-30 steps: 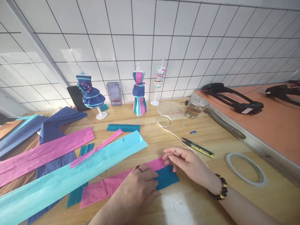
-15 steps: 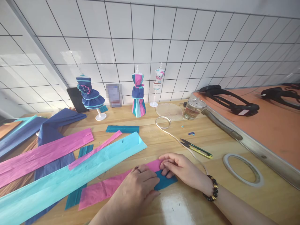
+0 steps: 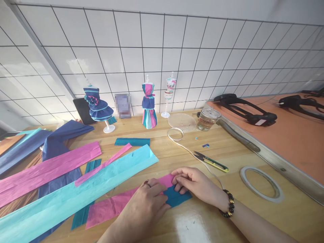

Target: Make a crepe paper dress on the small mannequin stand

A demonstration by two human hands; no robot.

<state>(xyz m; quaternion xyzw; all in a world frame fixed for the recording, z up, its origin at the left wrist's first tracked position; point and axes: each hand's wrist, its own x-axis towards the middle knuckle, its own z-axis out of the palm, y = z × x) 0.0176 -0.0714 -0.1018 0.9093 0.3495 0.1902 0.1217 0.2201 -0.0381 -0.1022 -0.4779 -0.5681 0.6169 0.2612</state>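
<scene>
A pink strip [image 3: 111,206] lies along a teal strip [image 3: 179,198] near the table's front. My left hand [image 3: 149,202] rests on both strips, its fingers curled and close together over them. Further right, my right hand [image 3: 191,182] has thumb and fingertips pinched at the far edge of the pink strip, where it meets the teal one. A light blue strip [image 3: 101,184] and a narrow pink strip [image 3: 106,163] lie beyond my left hand. Thread snips [image 3: 212,162] and a white tape roll [image 3: 262,184] are beyond and right of my right hand.
Three small dress forms, blue [image 3: 101,109], multicoloured [image 3: 149,104] and white [image 3: 169,91], stand by the tiled wall. A lidded cup [image 3: 209,118] is at the back right. Dark blue cloth [image 3: 57,145] lies left. Black devices [image 3: 249,113] rest on an orange surface.
My left hand has slid slightly left along the strips, showing more teal between the hands. My right hand keeps its place. The view has tilted slightly up.
</scene>
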